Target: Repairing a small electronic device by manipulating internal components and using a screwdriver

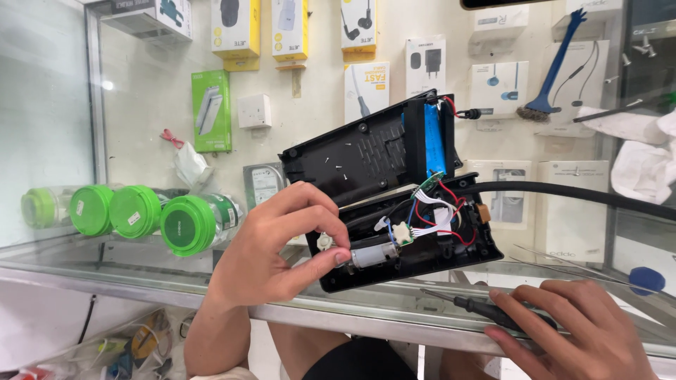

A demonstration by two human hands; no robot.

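Pinching the small silver cylindrical motor (pixel 373 255) at the near end of an opened black plastic device casing (pixel 394 193), the left hand (pixel 271 246) holds it tilted above the glass counter (pixel 141 278), its long axis running up and away. The right hand (pixel 574 327) rests on a black-handled screwdriver (pixel 486 309) lying on the glass just right of the casing, fingers seemingly curled over it, though I cannot tell whether they grip.

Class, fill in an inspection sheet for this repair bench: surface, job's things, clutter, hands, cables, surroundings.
Surface: glass counter with metal edge.
Job's things: opened black device, small motor, blue battery, screwdriver.
Clutter: green-lidded jars, white cloth.
Hands: left hand grips the device's lower half by the motor; right hand rests on the screwdriver.
Cables: red, white and blue wires; black hose.
Surroundings: boxed accessories on wall, blue brush.
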